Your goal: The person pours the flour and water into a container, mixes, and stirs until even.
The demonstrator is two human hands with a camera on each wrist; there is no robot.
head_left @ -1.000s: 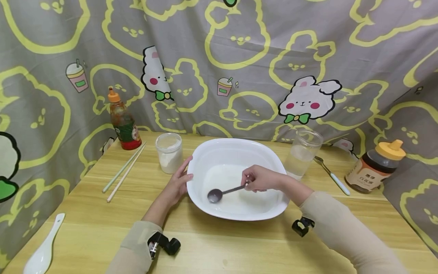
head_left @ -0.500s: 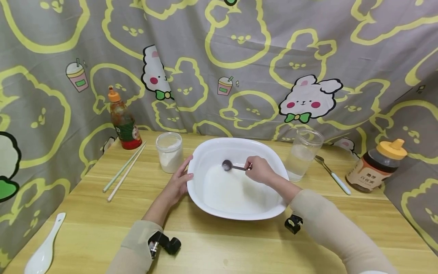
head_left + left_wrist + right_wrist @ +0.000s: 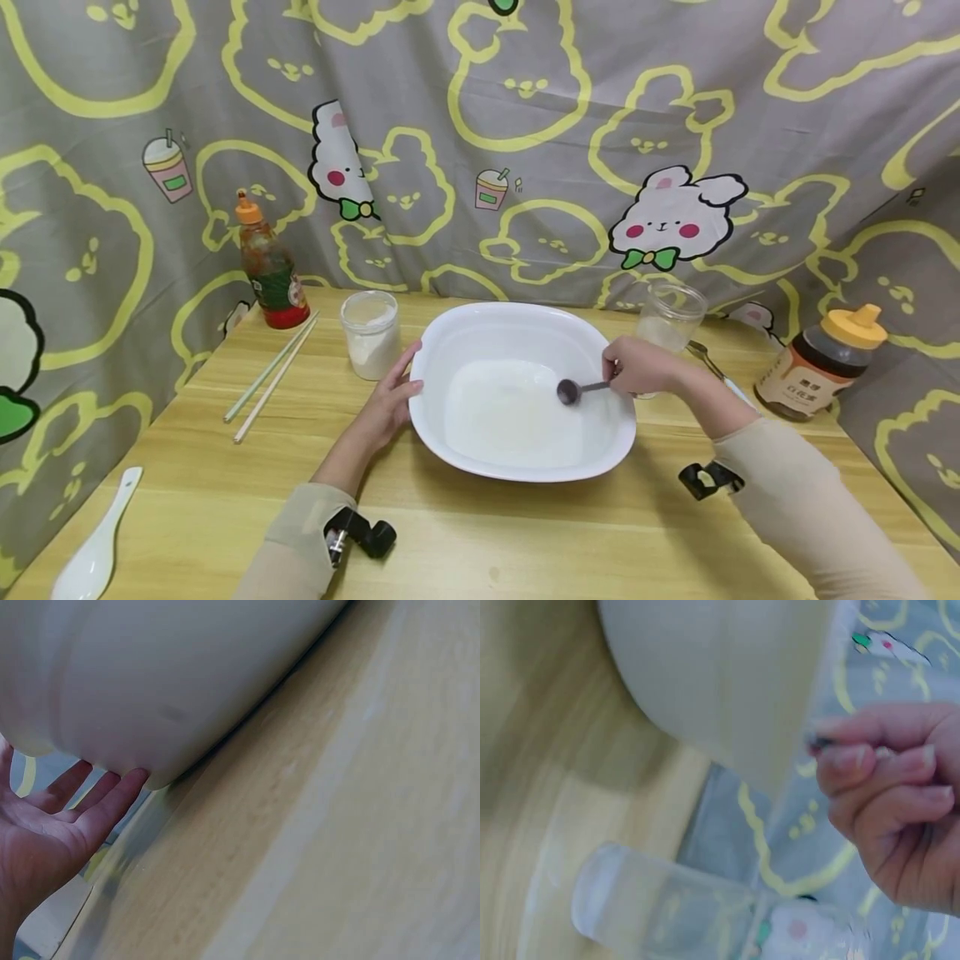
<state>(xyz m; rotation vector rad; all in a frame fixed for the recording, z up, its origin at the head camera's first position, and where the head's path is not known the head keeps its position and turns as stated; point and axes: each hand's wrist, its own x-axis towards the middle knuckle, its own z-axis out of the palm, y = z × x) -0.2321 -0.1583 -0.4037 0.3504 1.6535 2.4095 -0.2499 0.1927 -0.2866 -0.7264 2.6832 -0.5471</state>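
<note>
Far left, near the desk [image 3: 525, 533] front corner: a white spoon [image 3: 93, 550], well apart from everything else. Behind it, toward the back edge: a sauce bottle [image 3: 270, 267] against the curtain, with chopsticks [image 3: 272, 375] lying slantwise just beside its base. Open wood between chopsticks and spoon.

Next along: a lidded powder jar [image 3: 371, 333], just left of the bowl [image 3: 517, 312] and close to the fingertips.

Left hand [image 3: 390, 404]: fingers straight, pressed flat against the bowl's left outer wall, grasping nothing. From the left wrist view, fingers [image 3: 112, 802] tucked under the rim of the bowl [image 3: 165, 667], palm open, bare desk [image 3: 337, 840] stretching away beside it.

Centre: the bowl, wide and white, holding a thin layer of white liquid. Plenty of bare desk in front, up to the near edge.

Right hand [image 3: 637, 367]: hovering over the bowl's right rim, fingers curled, pinching the handle of a small dark spoon [image 3: 570, 390]. Spoon head inside the bowl, over the right part of the liquid. In the blurred right wrist view, curled fingers [image 3: 885, 772] pinching something dark, bowl [image 3: 727, 675] alongside.

Just behind the hand: a clear glass jar [image 3: 667, 317], close to the bowl's right rim. Right of it, partly hidden by the forearm: another spoon [image 3: 708, 358]. Far right, near the edge: a honey bottle [image 3: 821, 367].
</note>
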